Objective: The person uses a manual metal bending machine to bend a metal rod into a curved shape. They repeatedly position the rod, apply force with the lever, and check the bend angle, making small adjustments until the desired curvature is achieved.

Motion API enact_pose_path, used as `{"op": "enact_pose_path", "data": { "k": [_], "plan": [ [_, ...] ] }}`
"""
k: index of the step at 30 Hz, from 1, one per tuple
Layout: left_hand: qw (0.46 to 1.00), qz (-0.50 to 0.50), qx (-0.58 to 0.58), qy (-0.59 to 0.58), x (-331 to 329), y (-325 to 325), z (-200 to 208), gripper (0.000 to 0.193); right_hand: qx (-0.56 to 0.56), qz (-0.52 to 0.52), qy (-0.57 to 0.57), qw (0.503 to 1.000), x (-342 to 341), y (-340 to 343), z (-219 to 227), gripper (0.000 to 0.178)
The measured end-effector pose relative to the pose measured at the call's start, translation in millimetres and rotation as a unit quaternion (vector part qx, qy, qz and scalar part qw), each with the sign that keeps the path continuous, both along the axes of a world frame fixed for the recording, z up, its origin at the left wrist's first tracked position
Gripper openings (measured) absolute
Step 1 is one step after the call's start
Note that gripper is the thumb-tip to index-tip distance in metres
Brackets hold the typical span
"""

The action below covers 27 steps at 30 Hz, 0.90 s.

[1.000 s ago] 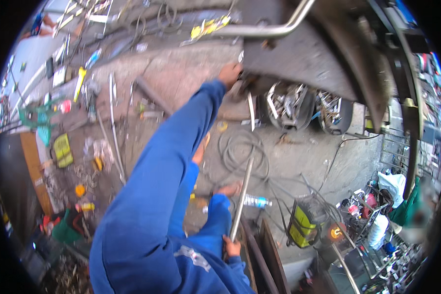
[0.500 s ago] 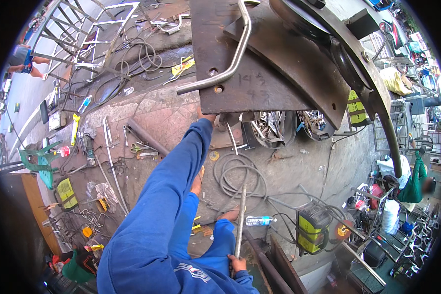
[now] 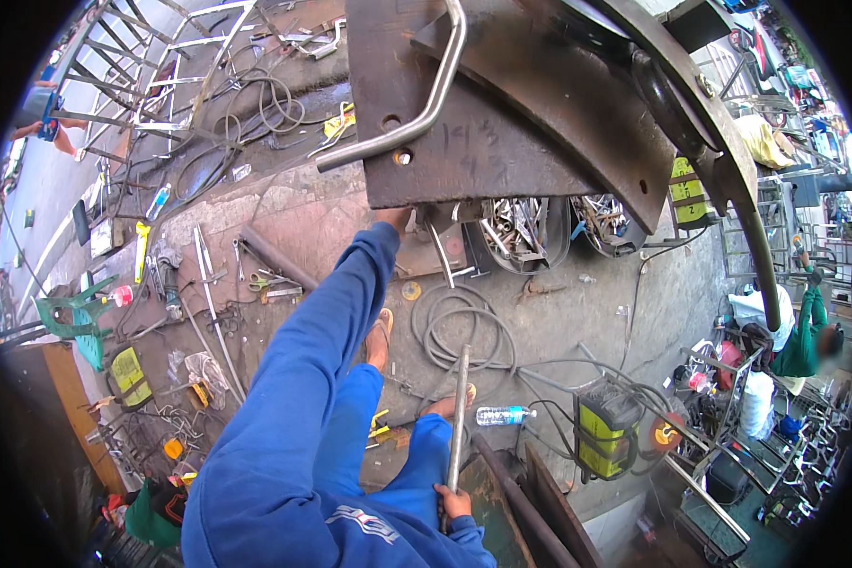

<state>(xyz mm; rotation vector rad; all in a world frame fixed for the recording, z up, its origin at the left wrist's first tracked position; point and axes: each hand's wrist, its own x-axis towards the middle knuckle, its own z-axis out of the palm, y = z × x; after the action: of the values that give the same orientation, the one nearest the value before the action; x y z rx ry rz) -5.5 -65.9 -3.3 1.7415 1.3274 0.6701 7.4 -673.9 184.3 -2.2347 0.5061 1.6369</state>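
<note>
My right hand is closed around the lower end of a straight metal tube, which points up and away from my body. My left arm, in a blue sleeve, stretches forward to a heavy brown steel plate. Only a bit of my left hand shows at the plate's near edge; its fingers are hidden beneath. A bent shiny tube lies across the top of the plate. Beside it a thick curved steel piece and a long dark lever are part of the bench-mounted tool.
Two bins of metal parts stand under the plate. A coiled cable, a water bottle and a yellow-green machine are on the floor. Metal frames stand far left. A person in green is at the right.
The view has shifted slightly, so the plate and bent tube appear further left and higher. More of my feet shows. My right hand still grips the tube, now more upright.
</note>
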Motion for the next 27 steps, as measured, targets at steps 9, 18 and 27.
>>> {"op": "enact_pose_path", "data": {
  "k": [9,18,27],
  "plan": [
    [0.920,0.153,-0.181,-0.313,12,-9,26,0.036,-0.004,-0.082,0.039,0.996,4,15,11,0.028],
    [0.916,0.142,-0.171,-0.334,13,-9,45,0.039,0.001,-0.073,0.038,0.997,13,9,8,0.027],
    [0.901,0.187,-0.197,-0.338,16,-6,58,0.048,-0.006,-0.054,0.033,0.998,21,2,6,0.026]
  ]
}}
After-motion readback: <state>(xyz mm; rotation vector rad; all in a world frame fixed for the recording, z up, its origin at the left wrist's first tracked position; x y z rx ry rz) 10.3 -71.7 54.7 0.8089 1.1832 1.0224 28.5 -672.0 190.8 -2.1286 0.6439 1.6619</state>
